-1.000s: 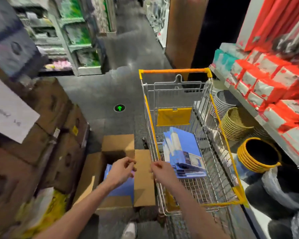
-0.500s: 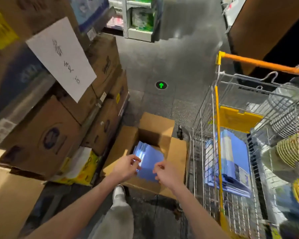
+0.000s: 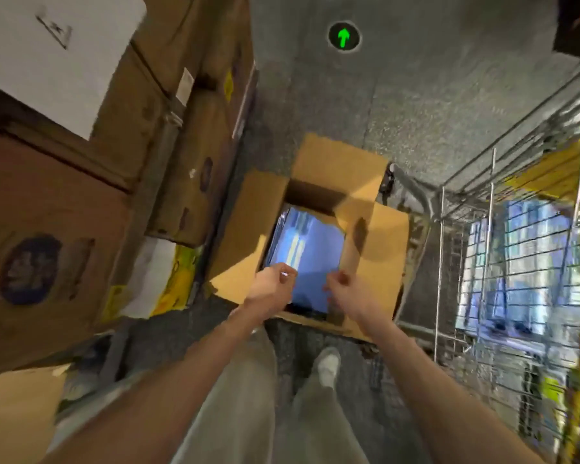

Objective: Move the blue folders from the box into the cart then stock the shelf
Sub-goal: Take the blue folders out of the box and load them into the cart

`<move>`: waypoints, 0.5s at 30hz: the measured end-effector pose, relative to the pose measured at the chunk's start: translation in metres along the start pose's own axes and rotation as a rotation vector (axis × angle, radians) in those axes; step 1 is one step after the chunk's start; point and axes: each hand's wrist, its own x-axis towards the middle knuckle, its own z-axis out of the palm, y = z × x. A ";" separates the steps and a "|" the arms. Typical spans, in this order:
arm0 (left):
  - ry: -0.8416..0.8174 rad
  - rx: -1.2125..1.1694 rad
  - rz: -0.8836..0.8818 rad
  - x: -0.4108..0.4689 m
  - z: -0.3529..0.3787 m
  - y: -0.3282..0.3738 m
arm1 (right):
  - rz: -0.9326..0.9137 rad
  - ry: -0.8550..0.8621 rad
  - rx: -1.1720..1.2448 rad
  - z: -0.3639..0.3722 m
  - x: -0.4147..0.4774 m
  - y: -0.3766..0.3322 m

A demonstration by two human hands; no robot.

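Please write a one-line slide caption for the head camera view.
Left hand and right hand reach for blue folders in an open box beside the wire cart.

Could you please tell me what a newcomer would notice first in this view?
Most likely the blue folders in the open cardboard box on the floor at centre, with the left hand and right hand curled over their near edge; whether they grip yet is unclear. Next, the green arrow marker on the floor at the top, and the wire cart on the right, holding a second blue stack.
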 end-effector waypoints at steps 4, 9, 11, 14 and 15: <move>-0.005 -0.033 -0.090 0.045 0.022 -0.025 | 0.090 0.023 0.020 0.007 0.039 0.012; -0.003 0.076 -0.170 0.107 0.054 -0.044 | 0.148 0.068 0.084 0.029 0.119 0.055; -0.038 0.099 -0.206 0.136 0.071 -0.055 | 0.144 0.060 0.042 0.036 0.154 0.074; -0.052 0.125 -0.253 0.178 0.101 -0.075 | 0.141 0.036 -0.006 0.045 0.200 0.099; -0.054 0.134 -0.270 0.189 0.112 -0.081 | 0.147 0.024 0.005 0.048 0.211 0.106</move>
